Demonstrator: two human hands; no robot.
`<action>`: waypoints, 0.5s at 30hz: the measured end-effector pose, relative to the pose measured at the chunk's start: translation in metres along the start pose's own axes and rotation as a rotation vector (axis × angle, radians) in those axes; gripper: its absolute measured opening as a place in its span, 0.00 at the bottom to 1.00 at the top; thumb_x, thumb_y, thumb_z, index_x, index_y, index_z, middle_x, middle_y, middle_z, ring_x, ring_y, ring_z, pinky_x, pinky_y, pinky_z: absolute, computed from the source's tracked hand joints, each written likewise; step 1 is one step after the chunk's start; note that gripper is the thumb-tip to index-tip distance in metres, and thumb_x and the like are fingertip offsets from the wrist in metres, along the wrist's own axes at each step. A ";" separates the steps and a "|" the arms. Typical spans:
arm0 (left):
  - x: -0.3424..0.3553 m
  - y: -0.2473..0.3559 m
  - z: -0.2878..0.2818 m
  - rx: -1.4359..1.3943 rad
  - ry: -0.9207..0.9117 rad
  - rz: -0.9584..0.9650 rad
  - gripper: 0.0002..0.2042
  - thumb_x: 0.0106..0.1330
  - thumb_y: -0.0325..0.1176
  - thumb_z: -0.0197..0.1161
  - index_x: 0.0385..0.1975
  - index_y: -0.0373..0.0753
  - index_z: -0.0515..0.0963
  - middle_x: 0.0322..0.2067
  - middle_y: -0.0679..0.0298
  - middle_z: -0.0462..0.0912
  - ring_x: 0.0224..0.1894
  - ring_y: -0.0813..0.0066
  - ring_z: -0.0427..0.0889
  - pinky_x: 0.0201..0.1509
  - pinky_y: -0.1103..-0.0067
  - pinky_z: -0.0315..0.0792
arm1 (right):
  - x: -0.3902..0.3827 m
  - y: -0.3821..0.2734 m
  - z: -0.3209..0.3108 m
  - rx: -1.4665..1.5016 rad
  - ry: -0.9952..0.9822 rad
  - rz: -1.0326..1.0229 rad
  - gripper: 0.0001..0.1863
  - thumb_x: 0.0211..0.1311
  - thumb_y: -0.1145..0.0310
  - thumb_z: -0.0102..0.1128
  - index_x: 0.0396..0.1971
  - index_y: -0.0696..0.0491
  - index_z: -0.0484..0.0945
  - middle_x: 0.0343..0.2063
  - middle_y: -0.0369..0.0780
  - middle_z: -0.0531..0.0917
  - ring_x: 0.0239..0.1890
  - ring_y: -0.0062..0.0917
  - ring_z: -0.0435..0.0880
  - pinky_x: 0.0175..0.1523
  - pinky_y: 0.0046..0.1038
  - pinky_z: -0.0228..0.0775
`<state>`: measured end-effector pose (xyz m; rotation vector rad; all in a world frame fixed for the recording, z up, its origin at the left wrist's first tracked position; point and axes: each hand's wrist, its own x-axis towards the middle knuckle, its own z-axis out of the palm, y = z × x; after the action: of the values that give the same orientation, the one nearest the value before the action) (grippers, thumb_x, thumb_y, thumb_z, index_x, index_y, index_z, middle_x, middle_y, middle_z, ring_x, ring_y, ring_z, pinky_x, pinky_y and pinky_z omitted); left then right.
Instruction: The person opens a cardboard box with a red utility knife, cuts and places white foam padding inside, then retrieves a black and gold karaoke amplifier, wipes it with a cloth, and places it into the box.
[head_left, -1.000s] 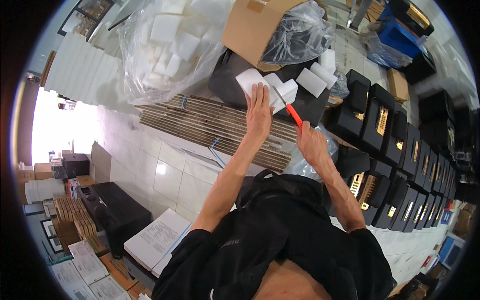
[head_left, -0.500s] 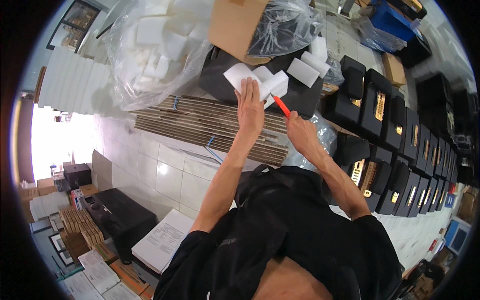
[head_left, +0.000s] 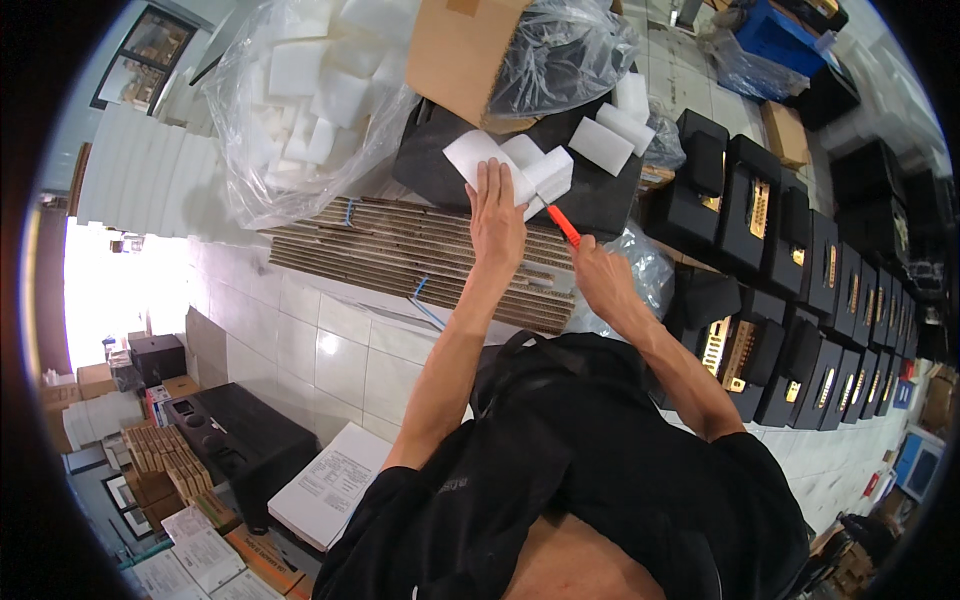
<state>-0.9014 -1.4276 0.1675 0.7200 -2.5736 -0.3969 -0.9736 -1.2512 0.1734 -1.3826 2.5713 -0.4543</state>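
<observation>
A white foam block [head_left: 470, 153] lies on a black surface [head_left: 425, 160], pressed down by my left hand [head_left: 495, 220]. The fingers of that hand are stretched out flat along the foam, and nothing is gripped in them. My right hand [head_left: 603, 276] is closed around the handle of a red utility knife [head_left: 563, 224]. Its blade reaches to the foam's near right edge, just right of my left fingertips. Touching this block are other white foam pieces [head_left: 553, 172]; whether they are joined to it I cannot tell. Several loose foam blocks [head_left: 600, 146] rest farther right.
Left of the work stands a clear plastic bag [head_left: 240, 150] full of foam pieces. Behind is an open cardboard box [head_left: 455, 60] with plastic film. Stacked corrugated cardboard sheets [head_left: 380, 255] lie nearer me. Rows of black cases [head_left: 740, 210] with gold parts fill the right side.
The knife and my right hand have drawn back slightly toward me, showing more of the blade. My left hand stays pressed on the foam.
</observation>
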 end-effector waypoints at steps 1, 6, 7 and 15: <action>-0.001 0.001 0.001 -0.004 0.009 0.001 0.33 0.60 0.27 0.63 0.65 0.29 0.59 0.69 0.49 0.56 0.73 0.53 0.49 0.74 0.57 0.48 | 0.000 0.000 0.000 0.009 0.006 -0.004 0.14 0.71 0.63 0.47 0.29 0.59 0.67 0.19 0.49 0.80 0.21 0.43 0.83 0.24 0.40 0.75; 0.000 0.006 0.004 -0.017 0.020 -0.001 0.33 0.60 0.27 0.63 0.66 0.29 0.59 0.69 0.49 0.56 0.73 0.53 0.49 0.73 0.56 0.48 | 0.015 0.008 0.015 0.043 0.052 -0.041 0.14 0.71 0.63 0.47 0.30 0.59 0.67 0.19 0.50 0.80 0.21 0.45 0.83 0.25 0.41 0.76; -0.001 0.004 0.001 -0.013 0.007 -0.004 0.33 0.60 0.27 0.63 0.66 0.29 0.59 0.69 0.49 0.56 0.73 0.53 0.49 0.73 0.56 0.48 | 0.012 0.008 0.015 0.050 0.043 -0.039 0.14 0.71 0.63 0.47 0.30 0.59 0.67 0.19 0.50 0.80 0.21 0.44 0.83 0.24 0.41 0.76; -0.003 0.006 0.003 -0.028 0.005 -0.014 0.33 0.60 0.27 0.63 0.66 0.29 0.59 0.69 0.50 0.55 0.73 0.54 0.49 0.73 0.56 0.48 | 0.014 0.010 0.026 0.077 0.036 -0.016 0.14 0.71 0.62 0.48 0.30 0.58 0.67 0.20 0.50 0.81 0.20 0.44 0.83 0.24 0.40 0.76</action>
<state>-0.9031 -1.4202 0.1665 0.7290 -2.5543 -0.4340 -0.9816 -1.2624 0.1449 -1.3815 2.5441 -0.5803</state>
